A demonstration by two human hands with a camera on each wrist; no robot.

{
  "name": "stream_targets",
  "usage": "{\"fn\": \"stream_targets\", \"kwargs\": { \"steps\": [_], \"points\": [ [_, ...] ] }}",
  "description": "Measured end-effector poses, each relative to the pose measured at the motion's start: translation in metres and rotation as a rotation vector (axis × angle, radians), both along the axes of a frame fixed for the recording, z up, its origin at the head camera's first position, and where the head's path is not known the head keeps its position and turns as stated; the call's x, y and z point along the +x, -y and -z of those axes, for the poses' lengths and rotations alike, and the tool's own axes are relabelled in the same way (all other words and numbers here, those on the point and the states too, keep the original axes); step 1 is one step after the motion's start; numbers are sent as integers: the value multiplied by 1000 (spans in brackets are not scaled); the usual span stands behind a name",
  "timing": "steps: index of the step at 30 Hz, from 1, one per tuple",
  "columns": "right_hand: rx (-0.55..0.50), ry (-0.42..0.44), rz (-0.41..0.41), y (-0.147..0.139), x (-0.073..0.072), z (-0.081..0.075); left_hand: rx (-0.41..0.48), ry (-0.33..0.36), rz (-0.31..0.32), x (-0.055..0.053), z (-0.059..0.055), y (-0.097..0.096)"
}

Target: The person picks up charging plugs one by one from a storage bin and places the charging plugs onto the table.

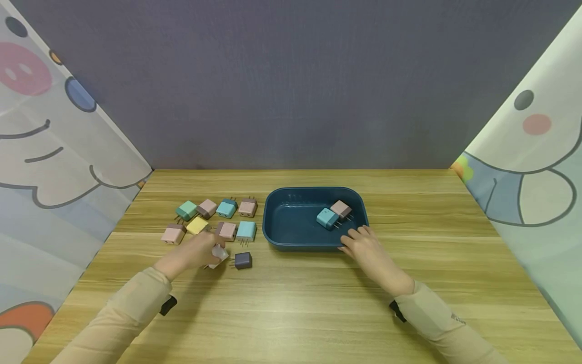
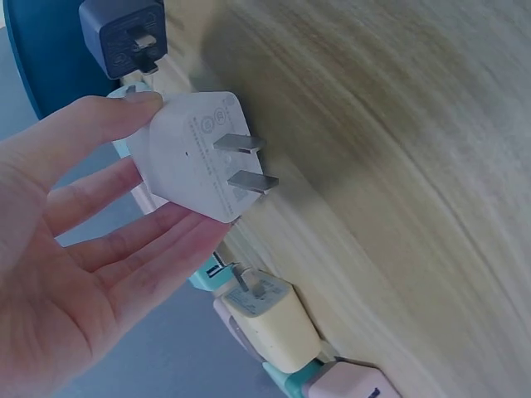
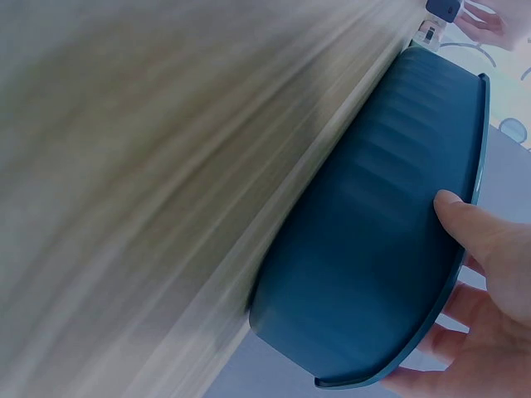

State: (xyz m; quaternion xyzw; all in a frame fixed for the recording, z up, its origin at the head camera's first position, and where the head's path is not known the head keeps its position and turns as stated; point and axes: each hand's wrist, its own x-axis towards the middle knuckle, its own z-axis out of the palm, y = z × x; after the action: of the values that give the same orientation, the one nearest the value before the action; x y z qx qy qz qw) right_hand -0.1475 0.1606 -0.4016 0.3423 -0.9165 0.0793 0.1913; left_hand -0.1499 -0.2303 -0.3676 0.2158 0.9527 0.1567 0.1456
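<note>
My left hand [image 1: 198,249] pinches a white charger plug [image 2: 195,153] between thumb and fingers, its two metal prongs pointing away from the palm. Just right of it on the table lies a navy charger plug [image 1: 243,260]. My right hand [image 1: 369,253] grips the near right corner of a dark blue plastic basin [image 3: 365,224], thumb against the outer wall and fingers over the rim. Inside the basin lie a teal charger plug [image 1: 327,218] and a pink charger plug [image 1: 341,208], touching or nearly so.
Left of the basin, several more charger plugs lie on the wooden table [image 1: 291,308], among them a yellow one [image 1: 198,225], a green one [image 1: 186,210] and a light blue one [image 1: 246,231]. A grey wall [image 1: 291,91] rises behind.
</note>
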Motion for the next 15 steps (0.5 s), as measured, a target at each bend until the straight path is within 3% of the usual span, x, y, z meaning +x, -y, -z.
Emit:
{"fn": "stream_targets", "kwargs": {
  "steps": [15],
  "points": [
    [-5, -11, -4, -1, -1, 2, -50, 1, -32, -1, 5, -1]
  ]
}}
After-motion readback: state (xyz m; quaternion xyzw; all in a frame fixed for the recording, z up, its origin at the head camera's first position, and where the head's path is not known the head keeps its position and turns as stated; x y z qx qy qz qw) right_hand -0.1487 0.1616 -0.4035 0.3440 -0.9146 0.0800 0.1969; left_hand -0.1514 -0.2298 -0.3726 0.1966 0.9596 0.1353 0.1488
